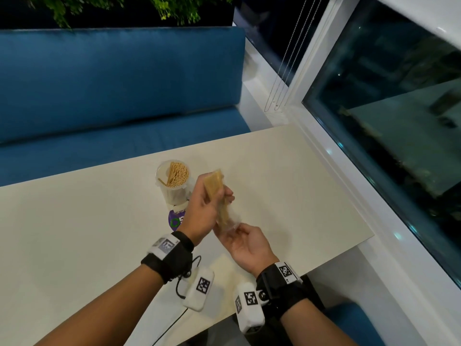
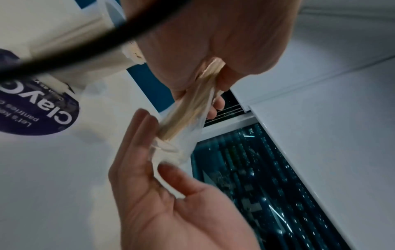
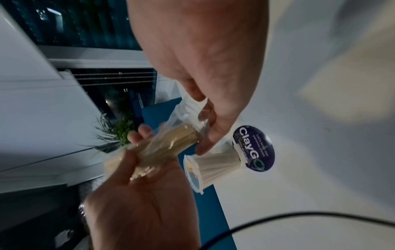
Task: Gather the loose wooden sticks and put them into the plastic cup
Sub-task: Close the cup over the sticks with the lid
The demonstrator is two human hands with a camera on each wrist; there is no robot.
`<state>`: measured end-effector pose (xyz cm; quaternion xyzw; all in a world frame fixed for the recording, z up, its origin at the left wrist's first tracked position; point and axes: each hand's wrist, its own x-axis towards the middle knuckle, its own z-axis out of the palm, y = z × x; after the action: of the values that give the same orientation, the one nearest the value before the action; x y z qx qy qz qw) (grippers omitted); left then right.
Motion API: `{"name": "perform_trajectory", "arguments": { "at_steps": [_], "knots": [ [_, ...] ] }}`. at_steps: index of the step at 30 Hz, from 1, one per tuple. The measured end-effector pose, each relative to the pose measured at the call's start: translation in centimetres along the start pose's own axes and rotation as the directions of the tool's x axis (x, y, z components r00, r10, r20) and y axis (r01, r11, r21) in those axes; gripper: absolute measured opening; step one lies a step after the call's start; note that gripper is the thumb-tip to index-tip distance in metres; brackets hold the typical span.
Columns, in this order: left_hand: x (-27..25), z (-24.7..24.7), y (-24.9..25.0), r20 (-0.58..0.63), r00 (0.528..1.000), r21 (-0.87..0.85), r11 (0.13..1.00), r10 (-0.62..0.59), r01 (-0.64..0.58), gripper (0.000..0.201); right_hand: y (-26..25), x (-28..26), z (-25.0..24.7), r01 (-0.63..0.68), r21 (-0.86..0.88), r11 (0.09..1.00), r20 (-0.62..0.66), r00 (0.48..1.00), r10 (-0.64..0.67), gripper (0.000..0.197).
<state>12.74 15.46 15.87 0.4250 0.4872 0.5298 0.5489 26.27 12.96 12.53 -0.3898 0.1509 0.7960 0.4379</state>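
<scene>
A clear plastic cup (image 1: 172, 182) stands on the white table (image 1: 74, 233), holding several wooden sticks upright. Just right of it, above the table, my left hand (image 1: 214, 194) grips a bundle of wooden sticks (image 1: 214, 187) that sits in a clear plastic wrapper (image 1: 228, 222). My right hand (image 1: 230, 229) pinches the wrapper's loose lower end between thumb and fingers. The left wrist view shows the bundle (image 2: 188, 108) running from my left hand (image 2: 205, 88) down to my right hand (image 2: 157, 152). In the right wrist view the bundle (image 3: 164, 147) lies beside the cup (image 3: 213, 167).
A round purple sticker (image 1: 175, 218) lies on the table under the cup. A blue bench (image 1: 112, 83) runs behind the table's far edge. A window (image 1: 399, 121) with white frame and hanging blind cords (image 1: 282, 71) borders the right side. A black cable (image 1: 179, 288) hangs off my left wrist.
</scene>
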Motion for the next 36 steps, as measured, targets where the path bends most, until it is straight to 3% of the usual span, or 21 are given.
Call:
{"name": "perform_trajectory", "arguments": {
  "at_steps": [3,5,11,16,21,24,36],
  "knots": [
    [-0.9,0.5,0.4,0.119,0.985,0.089,0.987,0.125,-0.136,0.038,0.7,-0.5,0.9,0.023,-0.075,0.997,0.045,0.999,-0.02,0.029],
    [-1.3,0.6,0.6,0.175,0.976,0.121,0.981,0.132,-0.155,0.046,0.8,-0.2,1.3,0.047,-0.106,0.993,0.044,0.998,-0.042,0.029],
    [-0.9,0.4,0.7,-0.033,0.99,0.065,0.988,0.14,-0.137,0.02,1.0,0.3,2.0,0.093,-0.127,0.988,0.027,0.996,-0.09,0.032],
    [0.3,-0.1,2.1,-0.113,0.975,0.042,0.982,0.189,-0.185,0.042,1.1,0.2,2.3,0.093,-0.147,0.985,0.024,0.996,-0.091,0.027],
    [0.5,-0.2,2.8,-0.03,0.966,-0.009,0.966,0.256,-0.257,0.032,1.0,0.5,2.5,0.106,-0.215,0.971,0.049,0.994,-0.098,0.03],
    [0.2,0.0,2.8,0.013,0.962,0.069,0.959,0.273,-0.274,0.028,1.1,0.6,2.8,0.108,-0.245,0.963,0.059,0.994,-0.097,0.034],
    [0.0,0.3,2.8,-0.01,0.929,0.162,0.917,0.37,-0.364,0.024,1.5,0.6,3.0,0.085,-0.229,0.97,0.097,0.993,-0.064,0.034]
  ]
}}
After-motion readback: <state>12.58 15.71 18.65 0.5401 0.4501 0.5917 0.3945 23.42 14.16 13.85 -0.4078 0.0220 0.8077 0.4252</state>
